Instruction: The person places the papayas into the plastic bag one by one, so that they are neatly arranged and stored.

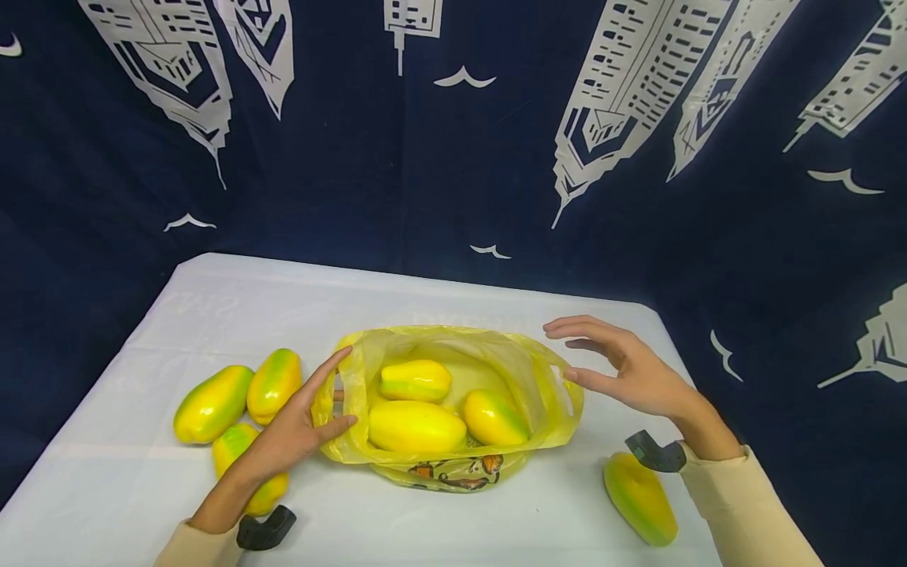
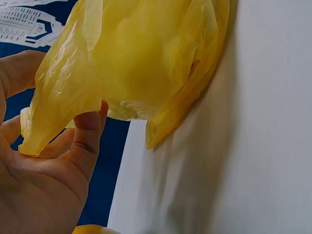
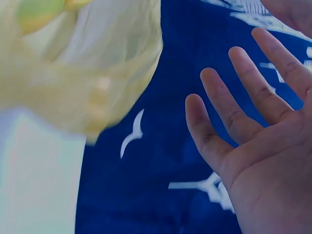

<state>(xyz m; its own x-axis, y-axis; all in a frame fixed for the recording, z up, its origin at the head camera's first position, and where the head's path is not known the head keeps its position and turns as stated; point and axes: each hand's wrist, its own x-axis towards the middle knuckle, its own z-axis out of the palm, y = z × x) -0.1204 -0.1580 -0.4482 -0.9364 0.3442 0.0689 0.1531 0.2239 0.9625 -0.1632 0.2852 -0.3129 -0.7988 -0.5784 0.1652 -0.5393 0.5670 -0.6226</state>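
Observation:
A thin yellow plastic bag (image 1: 397, 471) stands with its mouth spread wide. Inside lie three yellow-green papayas, one at the back (image 1: 416, 381), one in front (image 1: 416, 427) and one at the right (image 1: 496, 417). My left hand (image 1: 290, 433) holds the bag's left handle, its fingers passing through the loop; the left wrist view shows the film (image 2: 63, 92) between thumb and fingers. Beside the bag's right handle, my right hand (image 1: 627, 370) is raised with fingers spread, holding nothing. The thumb tip is close to the handle; whether it touches I cannot tell.
Left of the bag lie three more papayas: a large one (image 1: 212, 405), one behind (image 1: 275, 386) and one partly under my left forearm (image 1: 265, 494). Another papaya (image 1: 641, 498) lies near my right wrist. A white cloth (image 1: 496, 528) covers the table, with a dark blue printed curtain (image 1: 340, 197) behind.

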